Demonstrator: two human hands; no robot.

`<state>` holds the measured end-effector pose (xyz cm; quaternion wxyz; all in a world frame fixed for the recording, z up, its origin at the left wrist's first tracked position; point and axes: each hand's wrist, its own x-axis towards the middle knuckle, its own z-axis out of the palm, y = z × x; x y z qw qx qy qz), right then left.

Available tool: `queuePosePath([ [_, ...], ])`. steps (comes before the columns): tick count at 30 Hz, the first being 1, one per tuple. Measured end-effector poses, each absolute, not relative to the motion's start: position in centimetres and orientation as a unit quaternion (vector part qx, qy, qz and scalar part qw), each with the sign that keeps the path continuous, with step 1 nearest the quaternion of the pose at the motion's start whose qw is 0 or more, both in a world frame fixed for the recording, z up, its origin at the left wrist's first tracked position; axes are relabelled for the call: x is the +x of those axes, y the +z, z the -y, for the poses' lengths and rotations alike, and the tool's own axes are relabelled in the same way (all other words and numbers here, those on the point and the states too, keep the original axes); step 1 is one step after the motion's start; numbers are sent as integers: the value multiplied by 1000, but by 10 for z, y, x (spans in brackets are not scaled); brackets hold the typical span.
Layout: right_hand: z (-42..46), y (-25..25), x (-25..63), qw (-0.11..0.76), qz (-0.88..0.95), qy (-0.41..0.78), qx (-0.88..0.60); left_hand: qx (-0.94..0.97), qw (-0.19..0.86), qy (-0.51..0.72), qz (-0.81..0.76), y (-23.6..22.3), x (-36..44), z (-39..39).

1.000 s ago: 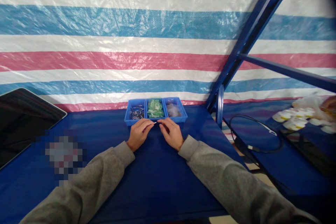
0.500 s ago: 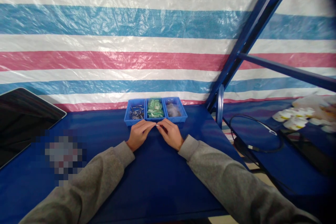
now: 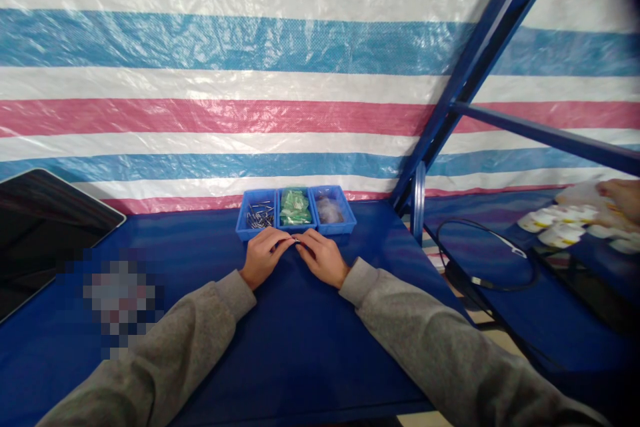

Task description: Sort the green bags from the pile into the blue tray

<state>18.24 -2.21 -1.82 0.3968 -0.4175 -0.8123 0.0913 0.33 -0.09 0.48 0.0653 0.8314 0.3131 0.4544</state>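
My left hand (image 3: pixel 265 255) and my right hand (image 3: pixel 323 257) meet at their fingertips just in front of three blue bins. Both are closed in a pinch on one small shiny metal piece (image 3: pixel 296 240), too small to tell its kind. Behind my left hand, the left blue bin (image 3: pixel 243 227) has several thin metal pieces (image 3: pixel 261 215) in it. Green packets (image 3: pixel 295 207) fill the middle bin. Clear plastic bags (image 3: pixel 329 209) lie in the right bin (image 3: pixel 351 217).
The bins stand at the back of a blue table (image 3: pixel 300 353). A dark-screened panel (image 3: pixel 45 233) is at the left. On the right, a second table bears a looped black cable (image 3: pixel 500 287) and white-and-yellow rolls (image 3: pixel 560 232). Another person's hand (image 3: pixel 623 197) is beside them. A blue metal frame (image 3: pixel 450 107) slants upward.
My hands stay together, with small shifts of the fingers around the metal piece. Another person's hand has come into view at the far right.
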Motion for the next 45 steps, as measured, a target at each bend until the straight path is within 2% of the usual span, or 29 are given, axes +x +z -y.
queuePosePath([
  [5, 24, -16, 182, 328, 840, 76, -425, 823, 78, 468, -311, 7, 4, 2],
  [9, 23, -17, 182, 313, 838, 74, -441, 809, 100, 473, -336, 6, 4, 2],
  [23, 21, -14, 182, 386, 778, 92, -487, 809, 144, 446, -356, 2, 2, 0],
  [32, 20, -16, 183, 403, 770, 95, -485, 836, 52, 428, -339, 0, 2, -1],
  [45, 21, -15, 183, 443, 760, 109, -463, 833, 67, 445, -321, 0, 3, -3],
])
